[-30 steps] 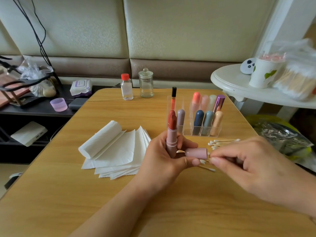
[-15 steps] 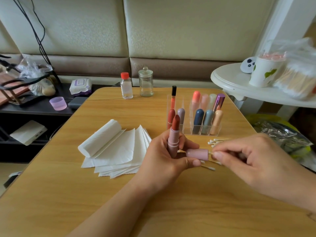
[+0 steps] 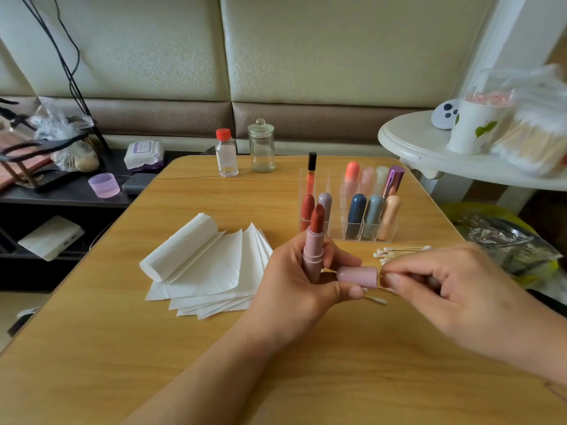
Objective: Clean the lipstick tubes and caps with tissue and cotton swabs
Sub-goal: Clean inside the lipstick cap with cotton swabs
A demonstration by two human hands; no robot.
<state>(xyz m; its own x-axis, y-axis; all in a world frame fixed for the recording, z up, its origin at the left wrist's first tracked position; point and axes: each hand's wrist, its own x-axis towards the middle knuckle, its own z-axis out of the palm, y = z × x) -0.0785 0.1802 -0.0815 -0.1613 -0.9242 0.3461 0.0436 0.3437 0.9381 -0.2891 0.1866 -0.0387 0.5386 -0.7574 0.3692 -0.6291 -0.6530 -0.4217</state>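
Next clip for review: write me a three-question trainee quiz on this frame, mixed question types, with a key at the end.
1. True or false: the pink cap is fitted on the lipstick tube.
2. Which of the two hands pinches the cotton swab at the cap's open end? A) left hand B) right hand
3. Fill in: the stack of tissue sheets lies on the wooden table to the ____ of the left hand, as seen by the camera.

Key:
1. False: the cap is off and lies sideways in the left hand, beside the upright tube in the same hand.
2. B.
3. Left.
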